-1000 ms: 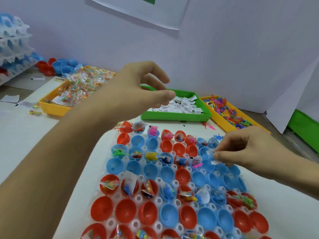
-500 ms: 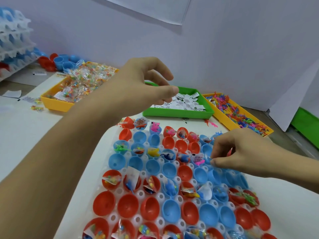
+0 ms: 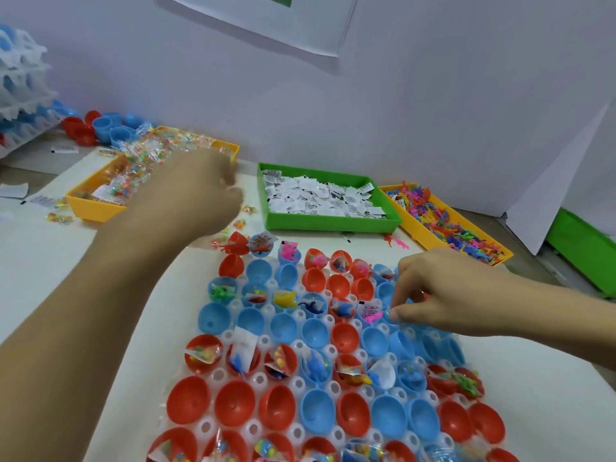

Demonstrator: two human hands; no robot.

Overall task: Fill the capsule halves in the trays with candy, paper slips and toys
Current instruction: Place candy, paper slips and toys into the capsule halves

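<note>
Blue plastic is under the right hand [image 3: 446,291] at centre right of the frame: thumb and forefinger are pressed together in a pinch grip low over a blue capsule half [image 3: 386,291], tips touching something clear or pale that is too small to name, just beside the half holding a printed paper slip [image 3: 370,308] and a pink toy. Left hand [image 3: 196,191] is out at upper centre-left, blurred, fingers curled at the edge of the yellow candy bin [image 3: 100,208]; whether that grip holds a packet, I cannot tell. So the step in hand reads as dropping one item in while fetching the next. Around them, the white moulded tray [image 3: 233,335] fills the lower centre of the counter, its cups seating smooth, glossy red and blue capsule halves; some carry crinkly clear candy packets, folded slips and rubbery little figures, and many, like the empty red half [image 3: 188,400] at lower left, are bare. Further back, the green bin [image 3: 333,221] of paper slips sits in the upper middle, the yellow toy bin [image 3: 416,231] at upper right. Next move calls for a clean release into that blue cup, then candy into the bare row.
</note>
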